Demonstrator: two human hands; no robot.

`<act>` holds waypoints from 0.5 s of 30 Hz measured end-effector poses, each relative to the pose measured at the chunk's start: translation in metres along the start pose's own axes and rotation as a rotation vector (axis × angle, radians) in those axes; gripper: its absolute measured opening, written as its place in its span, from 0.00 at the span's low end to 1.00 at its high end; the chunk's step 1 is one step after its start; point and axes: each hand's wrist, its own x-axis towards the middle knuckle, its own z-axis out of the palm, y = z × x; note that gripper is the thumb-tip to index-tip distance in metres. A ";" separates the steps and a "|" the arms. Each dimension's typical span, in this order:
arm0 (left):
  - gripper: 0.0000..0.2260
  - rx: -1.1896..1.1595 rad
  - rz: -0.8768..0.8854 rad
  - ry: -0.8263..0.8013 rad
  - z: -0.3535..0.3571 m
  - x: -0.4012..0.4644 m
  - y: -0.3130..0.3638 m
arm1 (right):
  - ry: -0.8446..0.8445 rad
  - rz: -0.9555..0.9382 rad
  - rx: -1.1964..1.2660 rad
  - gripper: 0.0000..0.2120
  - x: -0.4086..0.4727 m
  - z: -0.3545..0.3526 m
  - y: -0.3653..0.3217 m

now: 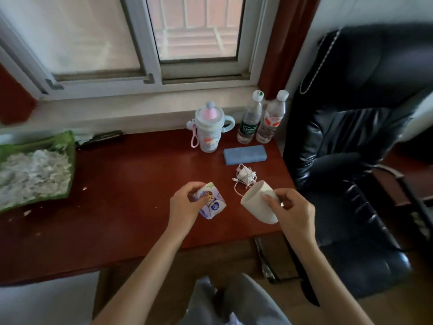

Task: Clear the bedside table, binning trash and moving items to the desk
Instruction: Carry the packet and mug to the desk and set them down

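The left hand point(185, 205) grips a small printed tissue pack point(212, 202), fingers curled round it, just above the red desk point(131, 184). The right hand point(290, 212) holds a white mug point(257, 204) tilted on its side, mouth toward the left; its inside cannot be seen. Just behind the mug lies a coiled white cable point(244, 174), then a blue case point(244, 154). Further back stand a lidded kids' bottle point(209, 127) and two capped clear plastic bottles point(260, 120). At the left, a green tray point(68, 141) holds white shreds.
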 end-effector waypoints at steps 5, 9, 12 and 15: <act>0.12 -0.010 0.043 -0.156 0.035 0.039 0.011 | 0.118 0.070 -0.020 0.04 0.009 -0.015 0.007; 0.12 0.012 0.080 -0.229 0.072 0.068 0.023 | 0.166 0.117 -0.032 0.03 0.019 -0.030 0.019; 0.13 0.056 0.084 -0.266 0.107 0.086 0.031 | 0.189 0.134 -0.043 0.03 0.029 -0.042 0.032; 0.12 0.072 0.053 -0.337 0.141 0.099 0.037 | 0.203 0.174 -0.033 0.04 0.041 -0.052 0.046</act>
